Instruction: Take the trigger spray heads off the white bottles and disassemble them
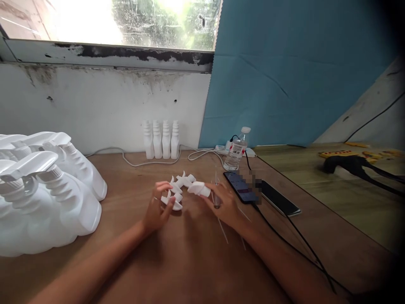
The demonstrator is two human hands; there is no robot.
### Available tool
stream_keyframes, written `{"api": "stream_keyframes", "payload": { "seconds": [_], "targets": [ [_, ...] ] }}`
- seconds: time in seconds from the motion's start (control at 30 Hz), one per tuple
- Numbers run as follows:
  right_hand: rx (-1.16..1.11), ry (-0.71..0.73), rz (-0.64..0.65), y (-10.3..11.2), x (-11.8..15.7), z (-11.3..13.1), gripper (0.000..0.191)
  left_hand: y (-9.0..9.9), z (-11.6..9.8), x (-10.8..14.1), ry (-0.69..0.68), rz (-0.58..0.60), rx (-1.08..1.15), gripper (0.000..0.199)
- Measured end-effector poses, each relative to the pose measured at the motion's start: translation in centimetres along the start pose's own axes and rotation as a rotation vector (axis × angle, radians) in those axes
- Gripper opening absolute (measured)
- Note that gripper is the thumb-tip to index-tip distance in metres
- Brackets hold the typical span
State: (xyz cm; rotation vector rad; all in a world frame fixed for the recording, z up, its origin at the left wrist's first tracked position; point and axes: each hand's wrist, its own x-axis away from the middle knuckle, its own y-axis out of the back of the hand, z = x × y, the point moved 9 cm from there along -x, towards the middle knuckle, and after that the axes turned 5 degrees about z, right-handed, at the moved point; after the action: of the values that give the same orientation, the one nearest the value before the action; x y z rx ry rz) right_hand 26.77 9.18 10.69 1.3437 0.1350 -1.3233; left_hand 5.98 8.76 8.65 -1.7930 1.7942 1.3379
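My left hand [158, 209] curls its fingers and thumb around a white trigger sprayer head [172, 203] just above the wooden table. In my right hand [225, 206], a second white sprayer head [200, 189] is gripped between thumb and fingers, its nozzle side toward the left. Between and beyond the hands, more white sprayer heads [186, 180] lie close together on the table. A slim clear object with a thin shaft [217, 200] shows by my right fingers; its kind is unclear. Thin pale tubes [223, 231] lie under and beside my right wrist.
Large white spray bottles [69, 198] crowd the left side. Several small white bottles [162, 141] stand by the wall. A water bottle [236, 150], a lit phone [240, 188] and a dark phone [280, 198] sit on the right, with black cables [294, 253] running toward the front edge.
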Motion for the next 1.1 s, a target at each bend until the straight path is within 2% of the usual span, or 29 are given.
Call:
{"api": "stream_keyframes", "payload": {
  "seconds": [0.07,0.1,0.23,0.4,0.53,0.6,0.7,0.87,1.0,1.1],
  "targets": [
    [-0.007,0.138,0.054,-0.7,0.0,2.6,0.035,-1.3,-2.4,1.4,-0.002,0.11,0.139,0.04],
    [-0.017,0.18,0.077,-0.9,0.0,3.5,0.038,-1.9,-3.0,2.0,0.041,0.137,0.207,0.045],
    [-0.061,0.242,0.122,-1.7,0.6,5.2,0.045,-3.5,-2.0,3.2,0.366,0.139,0.429,0.049],
    [-0.168,0.167,0.181,-2.5,1.2,4.6,0.045,-5.8,-0.2,3.5,0.592,0.215,0.717,0.031],
    [-0.304,0.064,0.251,-3.0,1.3,3.9,0.037,-6.7,1.0,3.4,0.715,0.172,1.058,0.025],
    [-0.364,-0.005,0.256,-2.9,1.2,3.3,0.039,-7.1,1.5,3.3,0.765,0.17,1.17,0.026],
    [-0.405,-0.059,0.272,-2.8,1.3,2.8,0.045,-6.8,2.8,3.0,0.821,0.135,1.133,0.027],
    [-0.391,-0.067,0.236,-2.0,1.2,3.0,0.028,-5.7,5.1,3.2,0.912,0.063,0.917,0.036],
    [-0.533,-0.126,0.183,-1.5,1.2,2.9,0.017,-5.5,5.4,3.3,0.93,0.044,0.868,0.04],
    [-0.606,-0.133,0.199,-1.8,1.3,3.1,0.014,-5.5,5.3,3.3,0.939,0.04,0.839,0.041]
  ]
}}
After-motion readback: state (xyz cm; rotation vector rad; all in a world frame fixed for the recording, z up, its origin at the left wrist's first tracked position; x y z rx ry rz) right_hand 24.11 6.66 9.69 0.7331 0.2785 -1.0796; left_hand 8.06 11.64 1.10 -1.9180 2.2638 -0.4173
